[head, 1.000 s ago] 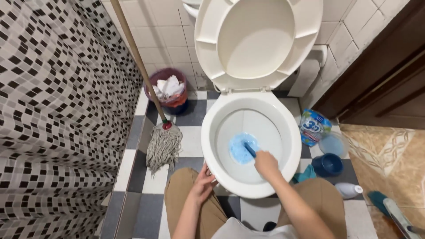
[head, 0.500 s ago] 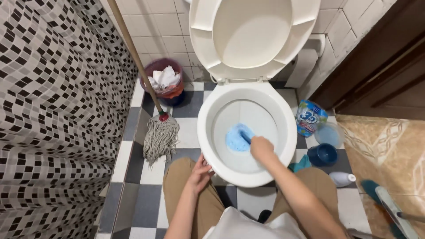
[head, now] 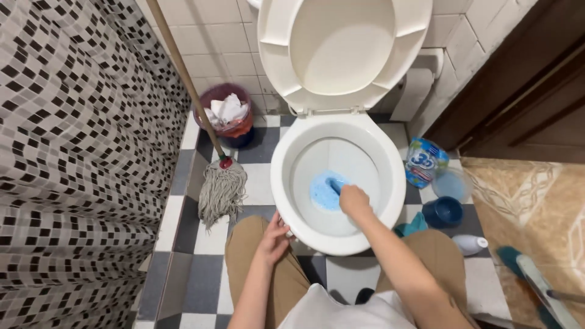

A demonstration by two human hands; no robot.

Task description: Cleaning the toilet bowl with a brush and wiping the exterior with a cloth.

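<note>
A white toilet bowl (head: 286, 143) stands ahead with its seat and lid (head: 341, 52) raised against the tiled wall. Blue water (head: 320, 194) pools at the bottom of the bowl. My right hand (head: 354, 200) reaches down inside the bowl, shut on a blue brush handle (head: 334, 184) whose head is down in the blue water. My left hand (head: 275, 236) rests on the near left rim of the bowl, fingers curled over the edge above my tan trouser knee.
A string mop (head: 223, 187) leans at the left, beside a purple waste bin (head: 226, 114) with paper in it. Right of the bowl lie a blue-and-white packet (head: 424, 162), a clear tub (head: 451, 184), a dark blue cup (head: 444, 212) and a white bottle (head: 470, 244). A mosaic curtain hangs left.
My right hand with the brush has shifted slightly left and farther into the bowl. The left hand has stayed on the rim.
</note>
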